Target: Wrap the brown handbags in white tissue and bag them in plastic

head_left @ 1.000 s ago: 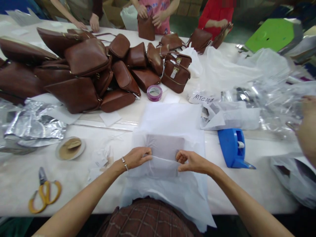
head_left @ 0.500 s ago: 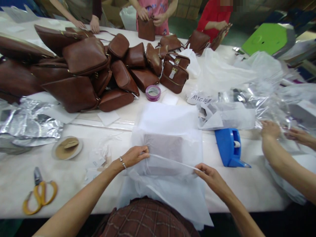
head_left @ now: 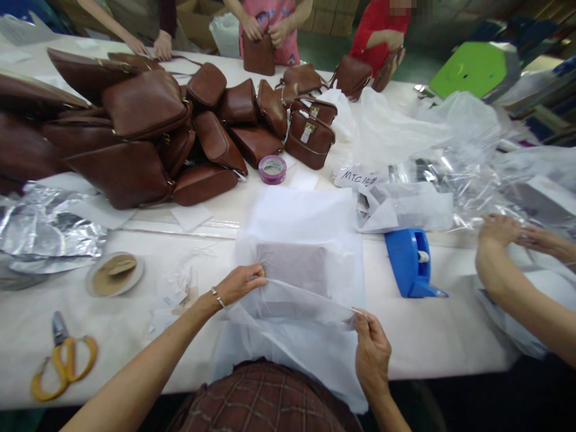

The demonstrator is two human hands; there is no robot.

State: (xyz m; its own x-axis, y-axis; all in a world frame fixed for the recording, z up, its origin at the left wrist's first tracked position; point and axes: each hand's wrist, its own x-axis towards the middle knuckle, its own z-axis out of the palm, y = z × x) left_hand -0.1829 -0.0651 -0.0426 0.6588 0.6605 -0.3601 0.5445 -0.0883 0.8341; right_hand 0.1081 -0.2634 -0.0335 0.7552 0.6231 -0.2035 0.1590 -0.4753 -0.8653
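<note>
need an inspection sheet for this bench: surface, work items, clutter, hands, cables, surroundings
Surface: white-covered table, heavily loaded
Work items: translucent white sheet, its edge stretched between the hands; grey rectangle shows above and through it
Clutter: brown bags piled; scissors, purple tape roll, blue dispenser lie loose
Hands: left hand and right hand each pinch the sheet
Cables: nothing seen
Surroundings: co-workers' hands across the table; another person's arm at right

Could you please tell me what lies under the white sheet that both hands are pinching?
The lower part of a grey rectangle shows dimly through the white sheet. Its finer detail, and anything beneath it, cannot be seen because they are covered.
</note>
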